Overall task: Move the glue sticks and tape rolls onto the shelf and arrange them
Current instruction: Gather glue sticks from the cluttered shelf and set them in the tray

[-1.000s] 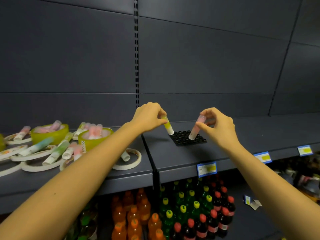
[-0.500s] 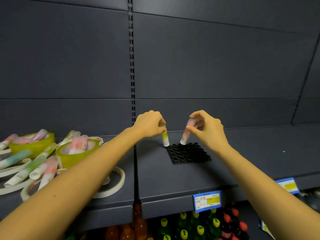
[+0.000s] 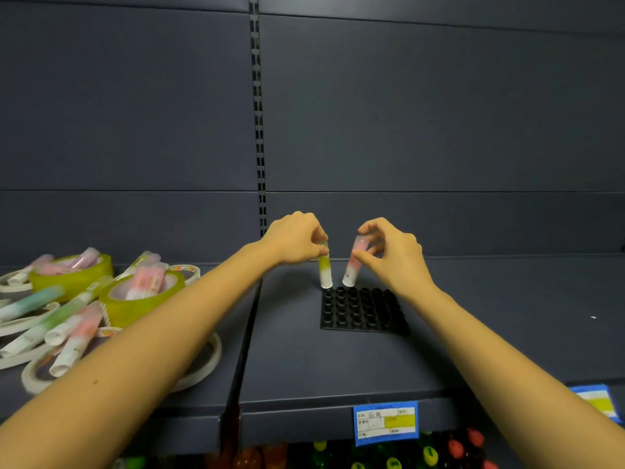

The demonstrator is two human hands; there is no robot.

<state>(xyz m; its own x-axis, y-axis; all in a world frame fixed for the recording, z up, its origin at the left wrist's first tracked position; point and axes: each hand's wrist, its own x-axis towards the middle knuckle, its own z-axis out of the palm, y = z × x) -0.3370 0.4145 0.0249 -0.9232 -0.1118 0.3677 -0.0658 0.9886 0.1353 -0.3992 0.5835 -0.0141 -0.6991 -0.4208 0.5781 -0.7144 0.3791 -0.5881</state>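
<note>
- Black plastic holder tray (image 3: pixel 363 311), studded with round sockets, lies flat on the grey shelf (image 3: pixel 490 316) at centre frame in the head view.
- The left hand (image 3: pixel 297 240) pinches the top of a yellow-green glue stick (image 3: pixel 324 270), fingers curled round it. The stick stands nearly upright, its white base at the tray's far left corner.
- The right hand (image 3: pixel 394 255) holds a pink glue stick (image 3: pixel 353 265) by its upper end between thumb and fingertips. This one leans, its base just beside the other stick's base at the tray's far edge.
- To my eye the pink stick comes in tilted, so it could catch a socket rim and skid instead of seating.
- The two bases sit close together, so one may knock the other.
- The tray looks light and unfixed, and a hard push might shove it toward the back wall.
- The left forearm passes over the loose heap at lower left: glue sticks (image 3: pixel 67 330), yellow tape rolls (image 3: pixel 142 299) and white tape rolls (image 3: pixel 203 363). A dipped elbow could roll sticks off the front edge.
- I cannot tell whether either base touches the tray or hovers above it.
- Both caps are hidden under fingers.
- The print on the price label (image 3: pixel 385 423) is unreadable.
- The bottles (image 3: pixel 429 456) are cut off by the bottom edge, and the heap by the left edge.
</note>
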